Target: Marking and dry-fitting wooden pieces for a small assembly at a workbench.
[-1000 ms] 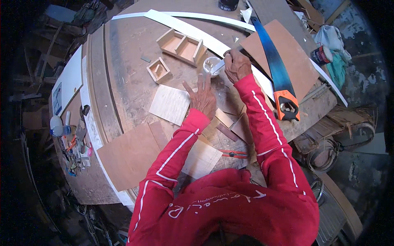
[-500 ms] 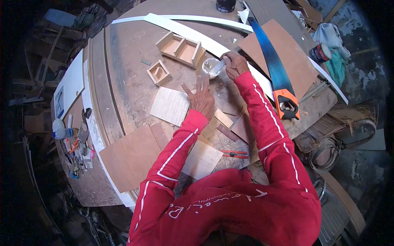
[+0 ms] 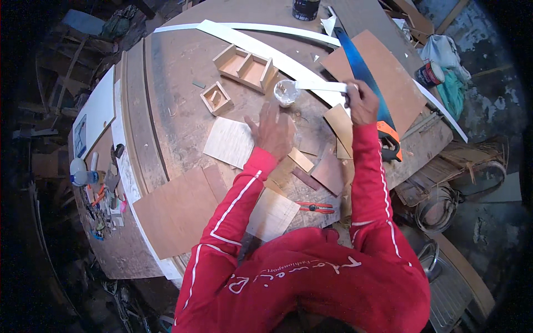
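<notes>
My right hand (image 3: 363, 102) is closed around the end of a flat white stick (image 3: 325, 86). The stick's other end meets the rim of a small clear cup (image 3: 286, 92) with whitish stuff in it. Just below the cup, my left hand (image 3: 275, 133) is open over the worktable (image 3: 183, 94), thumb apart and fingers slightly blurred. Beside its thumb lies a pale square board (image 3: 226, 143). A small open wooden box (image 3: 216, 99) and a larger divided wooden box (image 3: 244, 67) stand left of the cup.
A handsaw (image 3: 363, 72) with an orange-black handle lies beyond my right hand, partly over a brown panel (image 3: 383, 61). Wood offcuts (image 3: 327, 175) and red-handled pliers (image 3: 315, 207) lie near my body. Long white strips (image 3: 261, 47) cross the far side.
My right hand has moved right, away from the cup, so more of the white stick shows, now lying nearly level. My left hand has shifted only slightly.
</notes>
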A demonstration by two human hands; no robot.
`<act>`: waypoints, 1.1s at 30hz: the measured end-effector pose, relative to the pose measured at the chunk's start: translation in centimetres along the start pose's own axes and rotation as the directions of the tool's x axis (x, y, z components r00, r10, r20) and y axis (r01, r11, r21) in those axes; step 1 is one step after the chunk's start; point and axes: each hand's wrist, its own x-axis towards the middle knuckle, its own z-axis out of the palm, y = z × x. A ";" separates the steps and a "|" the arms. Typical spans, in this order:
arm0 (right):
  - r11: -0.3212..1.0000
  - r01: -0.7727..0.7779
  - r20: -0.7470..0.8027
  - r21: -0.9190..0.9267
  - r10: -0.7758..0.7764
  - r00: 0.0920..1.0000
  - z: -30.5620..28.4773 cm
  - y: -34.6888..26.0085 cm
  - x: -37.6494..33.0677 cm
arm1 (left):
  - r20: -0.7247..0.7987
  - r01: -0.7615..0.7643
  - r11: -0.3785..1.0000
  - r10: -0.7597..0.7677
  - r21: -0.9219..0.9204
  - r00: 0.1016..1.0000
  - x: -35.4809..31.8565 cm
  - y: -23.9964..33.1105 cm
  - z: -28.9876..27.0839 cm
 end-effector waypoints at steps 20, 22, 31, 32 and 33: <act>1.000 0.000 0.259 0.027 -0.007 0.966 -6.0 -5.9 -18.4 | 0.259 0.262 0.128 -0.035 -0.957 0.965 -7.3 0.8 -9.6; 0.996 0.090 0.264 0.027 -0.094 0.960 -6.0 -6.4 -18.7 | 0.313 0.312 0.084 -0.002 -0.946 0.950 -7.9 0.9 -9.9; 0.959 0.264 0.274 -0.105 -0.228 0.934 -6.4 -6.6 -19.1 | 0.269 0.251 0.168 0.094 -0.953 0.959 -9.0 1.6 -10.3; 0.958 0.255 0.267 -0.133 -0.213 0.940 -6.4 -6.5 -19.1 | 0.270 0.252 0.169 0.096 -0.953 0.958 -9.1 1.6 -10.3; 0.951 0.277 0.259 -0.140 -0.234 0.937 -6.5 -6.4 -19.0 | 0.283 0.262 0.169 0.111 -0.950 0.953 -9.2 1.6 -10.3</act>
